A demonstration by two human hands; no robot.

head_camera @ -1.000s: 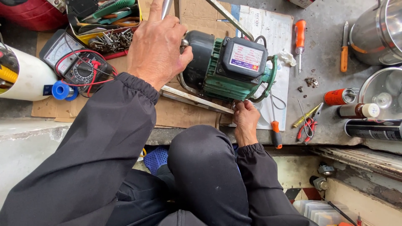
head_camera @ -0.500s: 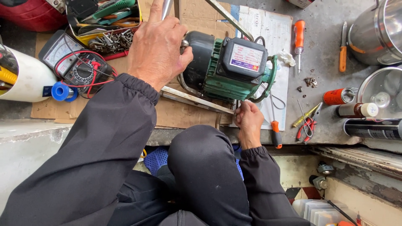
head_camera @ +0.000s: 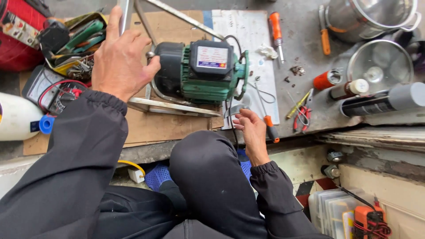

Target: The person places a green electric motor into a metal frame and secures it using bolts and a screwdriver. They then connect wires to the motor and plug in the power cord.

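A green motor (head_camera: 201, 73) with a black end cap sits mid-scene on cardboard (head_camera: 166, 126), inside a metal frame (head_camera: 172, 107); to its right lie a white sheet (head_camera: 248, 33) and, farther right, a steel pot (head_camera: 369, 17) and a grey can (head_camera: 383, 102). The left hand (head_camera: 119, 62) rests on the motor's left end, fingers wrapped around an upright frame bar (head_camera: 125, 15), beside a meter (head_camera: 53, 90) with red leads. The right hand (head_camera: 252, 132), near the motor's front right corner, pinches a small grey part (head_camera: 237, 109), just left of an orange-handled screwdriver (head_camera: 269, 128).
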